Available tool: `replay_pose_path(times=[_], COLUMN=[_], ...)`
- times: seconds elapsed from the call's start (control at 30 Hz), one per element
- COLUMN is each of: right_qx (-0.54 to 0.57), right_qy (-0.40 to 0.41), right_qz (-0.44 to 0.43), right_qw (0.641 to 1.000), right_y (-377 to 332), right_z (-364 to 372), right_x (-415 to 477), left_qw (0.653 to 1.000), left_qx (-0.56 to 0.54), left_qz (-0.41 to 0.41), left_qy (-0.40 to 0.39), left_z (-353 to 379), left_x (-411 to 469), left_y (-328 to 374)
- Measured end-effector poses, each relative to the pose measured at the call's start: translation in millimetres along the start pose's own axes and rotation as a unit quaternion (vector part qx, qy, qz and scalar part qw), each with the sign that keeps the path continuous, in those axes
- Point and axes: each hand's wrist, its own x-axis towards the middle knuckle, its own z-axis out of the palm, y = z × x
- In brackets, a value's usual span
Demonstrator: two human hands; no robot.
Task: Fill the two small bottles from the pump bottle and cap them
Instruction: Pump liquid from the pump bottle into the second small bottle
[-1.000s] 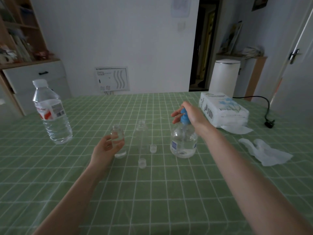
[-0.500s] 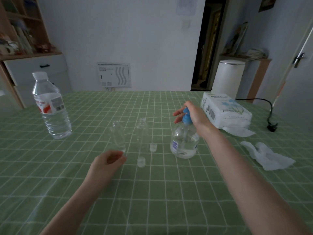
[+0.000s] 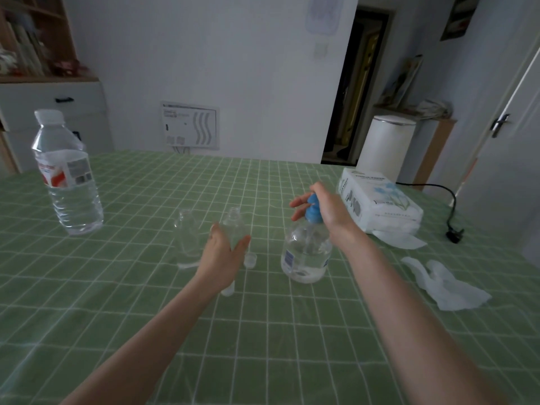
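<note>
Two clear small bottles stand uncapped on the green checked tablecloth. The left small bottle (image 3: 187, 238) stands free. My left hand (image 3: 223, 255) wraps thumb and fingers round the lower part of the right small bottle (image 3: 233, 222). One small cap (image 3: 250, 260) lies just right of that hand; another cap (image 3: 228, 291) peeks out under my wrist. The clear pump bottle (image 3: 306, 255) stands to the right, partly filled. My right hand (image 3: 324, 211) curls over its blue pump head (image 3: 313, 213).
A large water bottle (image 3: 68, 182) stands at the far left. A white tissue pack (image 3: 380, 203) lies behind the pump bottle, a crumpled tissue (image 3: 447, 283) to its right. A black cable and plug (image 3: 453, 229) rest near the table's right edge.
My left hand let go of the left small bottle, drew back, then moved right and took hold of the right small bottle. My right hand stayed on the pump head.
</note>
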Motion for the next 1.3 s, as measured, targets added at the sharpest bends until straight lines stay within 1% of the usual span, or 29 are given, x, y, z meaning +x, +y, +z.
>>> replay_pose_path(times=[0.1, 0.17, 0.3, 0.4, 0.47, 0.6, 0.67, 0.83, 1.0, 1.17, 1.3], right_qx=[-0.006, -0.006, -0.006, -0.010, -0.007, -0.002, -0.004, -0.034, -0.018, -0.001, 0.015], right_qy=[-0.002, -0.005, -0.001, 0.003, 0.005, 0.017, 0.027, 0.037, 0.016, 0.007, -0.004], right_qz=[0.002, 0.003, 0.003, -0.001, 0.000, -0.008, -0.004, -0.006, -0.004, -0.021, -0.027], right_qw=[1.000, 1.000, 1.000, 1.000, 1.000, 1.000, 1.000, 0.999, 1.000, 1.000, 1.000], right_y=[0.2, 0.6, 0.5, -0.2, -0.5, 0.1, 0.3, 2.7, 3.4, 4.3, 6.7], right_z=[-0.6, -1.0, -0.6, -0.1, 0.0, -0.1, 0.2, 1.0, 0.4, -1.7, -2.3], right_x=[-0.5, -0.6, -2.2, -2.5, -2.2, -3.0, -3.1, 0.0, -0.5, -0.8, 1.2], left_qw=[1.000, 1.000, 0.999, 0.993, 0.988, 0.975, 0.968, 0.961, 0.952, 0.943, 0.931], left_qx=[0.015, 0.015, -0.031, -0.078, -0.113, -0.153, -0.167, -0.195, -0.219, -0.241, -0.284], left_qz=[0.020, 0.018, 0.039, 0.084, 0.101, 0.103, 0.101, 0.087, 0.091, 0.092, 0.091], left_qy=[0.016, 0.014, 0.010, 0.015, -0.010, -0.127, -0.155, -0.178, -0.195, -0.209, -0.211], left_z=[4.8, 4.6, -3.6, -10.6, -11.8, 0.4, 8.0, 16.3, 16.5, 19.5, 21.9], left_x=[8.3, 12.9, 12.8, 3.0, -6.1, -19.6, -21.8, -17.2, -14.1, -13.4, -15.3], left_y=[-1.4, -3.2, -0.2, 11.8, 23.8, 40.7, 43.1, 40.6, 42.9, 45.6, 53.2])
